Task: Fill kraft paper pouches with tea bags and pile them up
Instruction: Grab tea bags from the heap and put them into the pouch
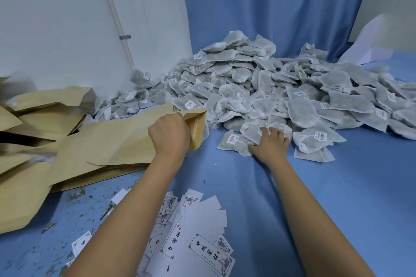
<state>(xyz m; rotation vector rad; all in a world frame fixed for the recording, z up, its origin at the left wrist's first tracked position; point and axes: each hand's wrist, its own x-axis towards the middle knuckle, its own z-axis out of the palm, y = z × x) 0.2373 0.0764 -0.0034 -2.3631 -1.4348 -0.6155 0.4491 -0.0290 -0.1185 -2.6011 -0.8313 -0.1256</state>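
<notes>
Here, a blue cloth covers the work surface and runs up the back as a draped curtain; a white wall with a thin pipe closes the left rear corner. The widest bare stretch of cloth lies in the centre and to the right, between the two forearms and out past the right one. The left side is crowded by a stack of pouches, some blurred at the frame edge, and the back is filled by a tall heap of tea bags that spreads to the right edge. Near the bottom, printed white labels fan out loosely, and green tea crumbs speckle the cloth at lower left.

The pouches are flat, tan kraft paper, creased and stiff-looking. The tea bags are soft, pillow-shaped sachets of grey-white mesh, each with a small barcode sticker.

The left hand is curled into a fist around the mouth of one pouch, pinching its open rim, which points toward the heap; the pouch lies on top of the others. The right hand rests palm down at the heap's near edge, fingers bent and closing over a tea bag, with another touching just left of it.
</notes>
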